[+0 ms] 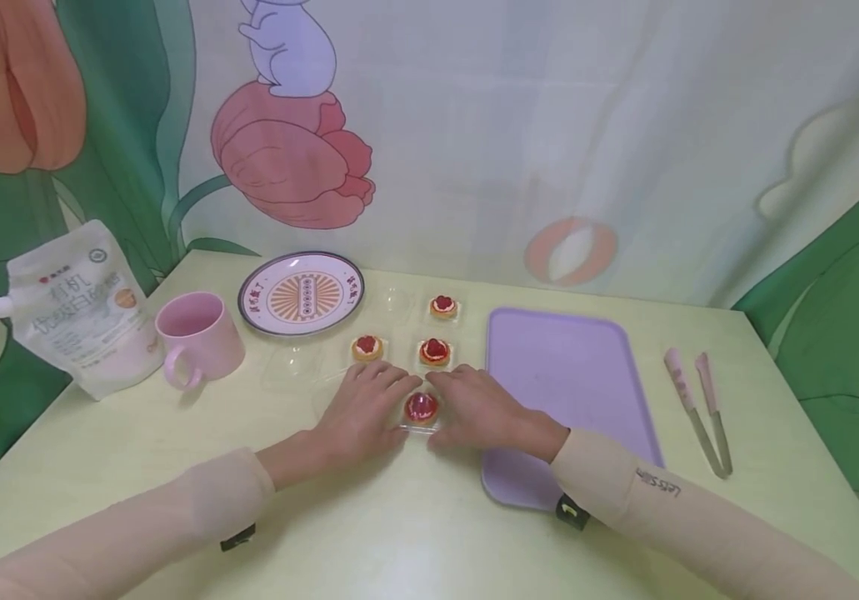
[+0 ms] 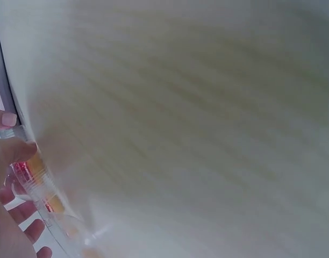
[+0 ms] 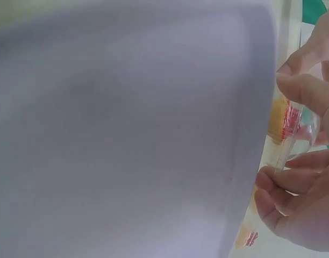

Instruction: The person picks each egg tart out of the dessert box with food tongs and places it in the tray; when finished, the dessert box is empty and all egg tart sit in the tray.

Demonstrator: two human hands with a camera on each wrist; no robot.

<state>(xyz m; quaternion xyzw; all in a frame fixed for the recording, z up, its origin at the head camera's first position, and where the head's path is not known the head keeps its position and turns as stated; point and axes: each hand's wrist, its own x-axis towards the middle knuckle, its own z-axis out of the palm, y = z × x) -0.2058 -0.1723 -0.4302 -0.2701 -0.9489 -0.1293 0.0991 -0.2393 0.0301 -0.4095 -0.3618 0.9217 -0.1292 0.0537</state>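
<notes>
At the middle of the table, a clear plastic tart box (image 1: 422,423) with a domed lid encloses a berry-topped tart (image 1: 422,407). My left hand (image 1: 362,408) grips the box's left side, its thumb at the near edge. The right hand (image 1: 477,408) holds the opposite side; in the right wrist view its thumb and fingers bend around the box edge (image 3: 286,153). Just beyond the hands sit more tarts: one on the left (image 1: 367,347), one straight behind (image 1: 435,352) and one farther back (image 1: 443,307), each in clear plastic.
Clear plastic containers (image 1: 294,365) lie left of the tarts. Behind them is a patterned plate (image 1: 260,308); a pink mug (image 1: 212,350) and a white spouted pouch (image 1: 84,317) stand farther left. A purple tray (image 1: 564,358) lies under the right forearm, with two pink-handled knives (image 1: 701,433) beyond it.
</notes>
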